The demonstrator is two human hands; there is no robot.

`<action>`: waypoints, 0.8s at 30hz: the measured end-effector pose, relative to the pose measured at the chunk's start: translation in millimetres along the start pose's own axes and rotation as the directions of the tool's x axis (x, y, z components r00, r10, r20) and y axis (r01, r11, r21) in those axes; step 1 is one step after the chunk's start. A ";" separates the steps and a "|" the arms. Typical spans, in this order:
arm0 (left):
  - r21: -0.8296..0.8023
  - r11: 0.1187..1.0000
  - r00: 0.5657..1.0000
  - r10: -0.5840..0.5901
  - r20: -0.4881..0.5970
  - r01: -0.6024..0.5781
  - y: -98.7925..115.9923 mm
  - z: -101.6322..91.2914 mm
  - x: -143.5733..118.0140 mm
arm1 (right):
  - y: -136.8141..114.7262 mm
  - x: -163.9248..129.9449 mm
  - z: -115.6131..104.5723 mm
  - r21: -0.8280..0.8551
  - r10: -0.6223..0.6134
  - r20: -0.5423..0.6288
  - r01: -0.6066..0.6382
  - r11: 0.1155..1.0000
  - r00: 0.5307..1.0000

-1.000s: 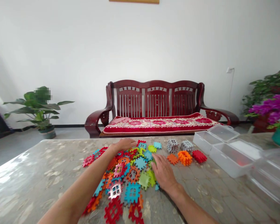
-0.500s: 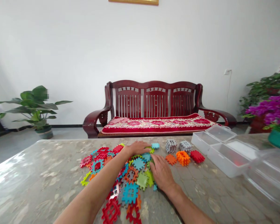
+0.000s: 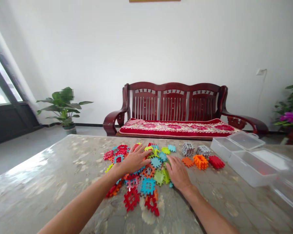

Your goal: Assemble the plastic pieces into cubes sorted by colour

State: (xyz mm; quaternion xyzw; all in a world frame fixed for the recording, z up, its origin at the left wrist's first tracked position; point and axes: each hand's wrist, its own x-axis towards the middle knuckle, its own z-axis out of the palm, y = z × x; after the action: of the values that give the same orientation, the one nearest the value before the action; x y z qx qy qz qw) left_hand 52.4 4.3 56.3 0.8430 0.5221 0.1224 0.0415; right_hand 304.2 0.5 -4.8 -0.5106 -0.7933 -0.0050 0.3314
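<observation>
Most of the interlocking plastic tiles (image 3: 146,177) lie loose in a mixed heap on the marble table (image 3: 51,182); clear storage boxes (image 3: 246,159) hold almost nothing. Only five small sorted stacks (image 3: 200,161), grey, orange and red, stand between. Left hand (image 3: 135,159) and right hand (image 3: 177,173) rest flat on the heap, fingers spread, gripping nothing.

The table (image 3: 51,182) has a glossy, marbled stone-look top that catches the window light. On it, the pile of tiles (image 3: 141,172) looks like matt coloured plastic. To the right of the pile, the storage boxes (image 3: 246,159) are clear, smooth plastic. Beyond the table, the bench (image 3: 180,104) is polished dark wood with a woven cloth cushion (image 3: 178,127).
</observation>
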 end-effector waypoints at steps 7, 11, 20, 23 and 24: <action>-0.078 0.790 0.750 -0.604 -0.272 0.608 -61.8 -9.1 -58.7 | -4.8 -6.9 -7.5 0.024 -0.141 -0.016 0.141 0.990 0.990; -0.255 0.693 0.647 -0.721 -0.249 0.674 -96.3 -1.2 -76.4 | -6.2 -8.6 -7.1 0.000 -0.195 -0.028 0.195 0.981 0.980; -0.189 0.757 0.710 -0.653 -0.264 0.626 -108.5 23.3 -76.4 | -4.0 -11.2 -5.0 -0.012 -0.252 -0.048 0.251 0.968 0.967; -0.186 0.759 0.712 -0.650 -0.264 0.624 -109.8 21.8 -76.5 | -4.7 -12.5 -7.3 -0.008 -0.252 -0.046 0.251 0.968 0.967; -0.188 0.762 0.716 -0.647 -0.261 0.620 -110.0 21.2 -76.7 | -4.8 -12.9 -8.1 -0.006 -0.251 -0.045 0.251 0.968 0.967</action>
State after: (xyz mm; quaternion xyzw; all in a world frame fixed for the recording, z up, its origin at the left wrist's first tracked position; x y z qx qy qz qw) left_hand -70.6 -13.1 1.6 0.5801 0.7730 0.2544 0.0351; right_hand 307.8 -15.0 -3.7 -0.4061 -0.8437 -0.0587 0.3461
